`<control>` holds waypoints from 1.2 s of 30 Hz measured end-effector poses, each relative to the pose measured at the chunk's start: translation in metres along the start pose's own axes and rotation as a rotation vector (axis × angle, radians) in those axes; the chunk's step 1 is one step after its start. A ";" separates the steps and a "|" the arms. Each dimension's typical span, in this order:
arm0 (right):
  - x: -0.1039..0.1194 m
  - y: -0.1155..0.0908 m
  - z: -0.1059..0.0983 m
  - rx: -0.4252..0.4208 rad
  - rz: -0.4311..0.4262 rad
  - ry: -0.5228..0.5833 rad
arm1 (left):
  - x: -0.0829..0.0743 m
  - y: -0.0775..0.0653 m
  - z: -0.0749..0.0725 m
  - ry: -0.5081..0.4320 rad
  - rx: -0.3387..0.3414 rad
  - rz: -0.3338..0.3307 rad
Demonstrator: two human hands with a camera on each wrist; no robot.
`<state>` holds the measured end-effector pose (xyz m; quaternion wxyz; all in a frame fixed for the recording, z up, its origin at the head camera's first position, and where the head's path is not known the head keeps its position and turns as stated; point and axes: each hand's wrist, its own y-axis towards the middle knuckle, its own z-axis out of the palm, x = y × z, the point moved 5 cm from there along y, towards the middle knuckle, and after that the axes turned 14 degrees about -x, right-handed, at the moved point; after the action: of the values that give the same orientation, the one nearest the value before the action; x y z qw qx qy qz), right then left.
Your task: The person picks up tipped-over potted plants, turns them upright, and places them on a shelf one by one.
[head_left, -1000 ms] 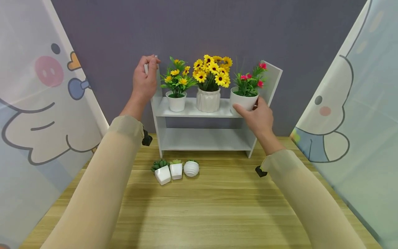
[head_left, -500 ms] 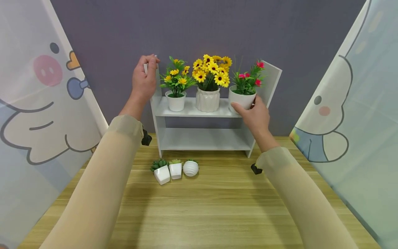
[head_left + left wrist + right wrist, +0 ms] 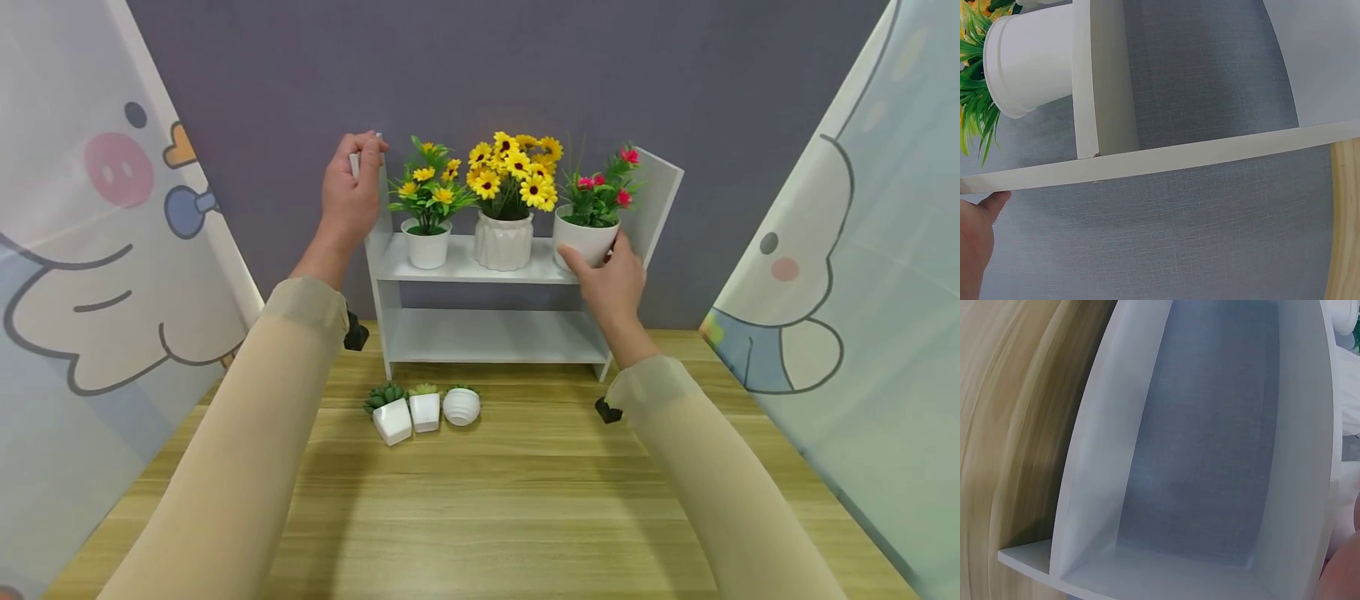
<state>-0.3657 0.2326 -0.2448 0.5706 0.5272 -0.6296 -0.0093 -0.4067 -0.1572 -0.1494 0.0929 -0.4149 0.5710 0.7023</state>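
My left hand grips the top of the left side panel of a white two-tier shelf. In the left wrist view, its thumb lies against the panel's edge. At the upper tier's right end, my right hand holds a white flowerpot with pink-red flowers, thumb in front and fingers partly hidden behind. Whether the pot's base touches the board is hard to tell. Left of it stand a ribbed white pot of yellow daisies and a smaller yellow-flowered pot.
On the wooden table, in front of the shelf, three small white succulent pots lie on their sides: an angular one, a square one and a round one. A grey wall stands behind; cartoon-printed curtains flank both sides.
My right hand and the flowerpot with pink-red flowers have shifted slightly left, and the right forearm has swung inward. My left hand keeps its grip on the side panel.
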 end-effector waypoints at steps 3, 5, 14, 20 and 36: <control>0.000 -0.001 0.000 0.021 0.001 -0.011 | 0.000 0.000 0.001 0.002 0.001 -0.003; 0.000 -0.001 0.001 0.035 0.004 -0.019 | 0.000 -0.001 0.001 0.006 0.001 -0.004; -0.003 -0.001 -0.001 0.066 0.057 -0.002 | 0.002 -0.002 0.002 0.015 0.007 -0.013; -0.002 -0.004 -0.008 0.076 0.116 0.049 | 0.002 -0.004 0.002 0.017 0.012 -0.007; 0.001 -0.051 -0.042 0.143 -0.015 0.109 | 0.001 0.001 0.001 0.013 0.008 -0.006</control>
<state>-0.3013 0.2342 -0.2608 0.5649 0.5712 -0.5925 0.0599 -0.4083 -0.1568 -0.1496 0.0929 -0.4207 0.5730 0.6972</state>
